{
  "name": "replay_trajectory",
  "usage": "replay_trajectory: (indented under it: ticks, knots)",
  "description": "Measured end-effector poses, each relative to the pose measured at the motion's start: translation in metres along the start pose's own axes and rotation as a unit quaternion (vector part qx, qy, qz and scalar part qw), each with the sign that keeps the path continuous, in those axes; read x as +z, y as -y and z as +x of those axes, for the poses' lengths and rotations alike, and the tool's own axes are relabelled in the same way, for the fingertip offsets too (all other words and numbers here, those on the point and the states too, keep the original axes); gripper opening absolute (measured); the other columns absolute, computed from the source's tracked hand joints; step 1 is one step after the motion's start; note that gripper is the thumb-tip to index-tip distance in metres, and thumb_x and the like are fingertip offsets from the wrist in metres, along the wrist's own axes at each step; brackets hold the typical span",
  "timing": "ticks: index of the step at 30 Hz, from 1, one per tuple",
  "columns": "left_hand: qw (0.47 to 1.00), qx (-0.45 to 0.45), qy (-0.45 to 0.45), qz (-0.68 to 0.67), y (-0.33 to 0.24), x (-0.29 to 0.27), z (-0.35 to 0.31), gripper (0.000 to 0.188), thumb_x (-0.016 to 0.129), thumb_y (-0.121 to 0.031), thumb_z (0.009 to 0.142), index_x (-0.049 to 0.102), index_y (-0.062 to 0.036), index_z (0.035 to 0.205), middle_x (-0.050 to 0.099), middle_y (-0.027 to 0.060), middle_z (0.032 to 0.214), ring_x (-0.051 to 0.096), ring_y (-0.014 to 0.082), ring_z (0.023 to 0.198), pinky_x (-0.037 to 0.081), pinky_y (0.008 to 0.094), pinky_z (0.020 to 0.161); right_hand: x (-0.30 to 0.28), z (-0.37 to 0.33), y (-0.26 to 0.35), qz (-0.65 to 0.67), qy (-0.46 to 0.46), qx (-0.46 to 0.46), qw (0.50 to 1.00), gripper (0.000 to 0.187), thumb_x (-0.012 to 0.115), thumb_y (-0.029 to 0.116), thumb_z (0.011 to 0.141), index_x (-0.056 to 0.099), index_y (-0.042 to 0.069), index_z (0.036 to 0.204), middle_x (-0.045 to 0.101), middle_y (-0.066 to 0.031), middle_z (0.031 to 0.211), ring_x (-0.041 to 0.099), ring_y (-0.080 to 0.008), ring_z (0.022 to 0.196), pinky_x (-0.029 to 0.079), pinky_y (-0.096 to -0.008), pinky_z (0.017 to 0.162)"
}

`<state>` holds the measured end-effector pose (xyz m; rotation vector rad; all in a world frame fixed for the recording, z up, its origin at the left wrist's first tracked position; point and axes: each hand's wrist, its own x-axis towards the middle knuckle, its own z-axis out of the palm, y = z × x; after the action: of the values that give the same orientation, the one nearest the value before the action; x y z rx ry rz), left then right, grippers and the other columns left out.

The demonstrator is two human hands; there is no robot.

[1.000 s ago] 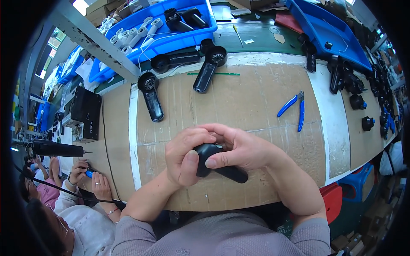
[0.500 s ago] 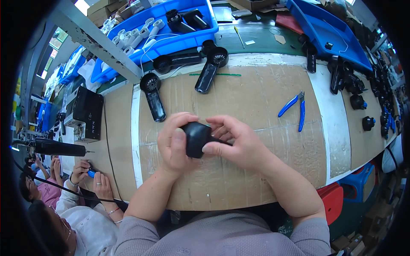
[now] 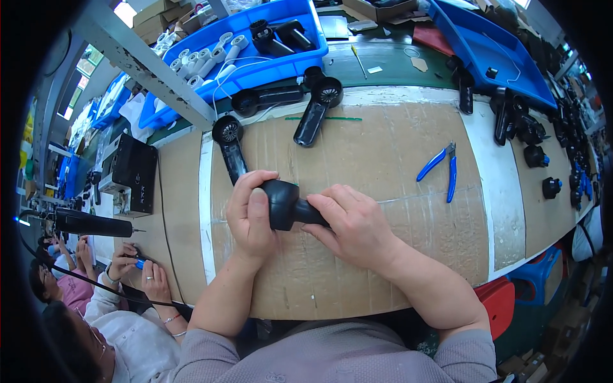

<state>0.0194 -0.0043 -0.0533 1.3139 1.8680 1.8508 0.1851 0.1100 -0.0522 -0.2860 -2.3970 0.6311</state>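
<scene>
I hold a black hair-dryer-shaped housing point(image 3: 285, 204) over the cardboard-covered bench point(image 3: 357, 153) with both hands. My left hand point(image 3: 250, 214) wraps around its rounded head, thumb on top. Its handle end is gripped by my right hand point(image 3: 352, 225), which hides most of the handle. Just beyond my left hand lies another black housing point(image 3: 231, 148) with a round grille end. Two more black housings point(image 3: 317, 108) lie farther back near the bench's far edge.
Blue-handled pliers point(image 3: 440, 165) lie to the right. A blue bin point(image 3: 237, 48) with white cylinders and black parts stands at the back, another blue bin point(image 3: 495, 51) at back right. Black parts point(image 3: 520, 131) line the right edge. A black box point(image 3: 131, 173) sits left; another person's hands point(image 3: 137, 271) work lower left.
The black housing has been lifted and turned from low near my body to farther out, head now toward the left. My right hand has shifted from the head onto the handle.
</scene>
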Motion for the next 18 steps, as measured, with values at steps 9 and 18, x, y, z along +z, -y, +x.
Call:
replay_trajectory:
  ticks: [9,18]
  knots:
    - [0.982,0.113,0.089,0.125,-0.0103,0.0031,0.0094,0.031,0.049,-0.015,0.098,0.066,0.0017,0.117,0.065,0.017,0.117,0.061,0.0277,0.098,0.05,0.0349,0.087,-0.0032,-0.0045,-0.0048,-0.034,0.02,0.006,0.999,0.034,0.079,0.018,0.081,0.064,0.006,0.11,0.057,-0.0083,0.094,0.057,-0.023,0.075,0.048,-0.0326,0.066]
    - [0.985,0.075,0.111,0.11,-0.0054,0.0003,0.0117,0.029,0.049,-0.014,0.097,0.069,0.0019,0.11,0.066,0.0169,0.113,0.061,0.0272,0.094,0.051,0.0355,0.084,0.0028,-0.006,0.0,-0.026,0.023,0.003,0.999,0.031,0.079,0.019,0.08,0.063,0.008,0.104,0.056,-0.0072,0.089,0.056,-0.0225,0.071,0.047,-0.0329,0.062]
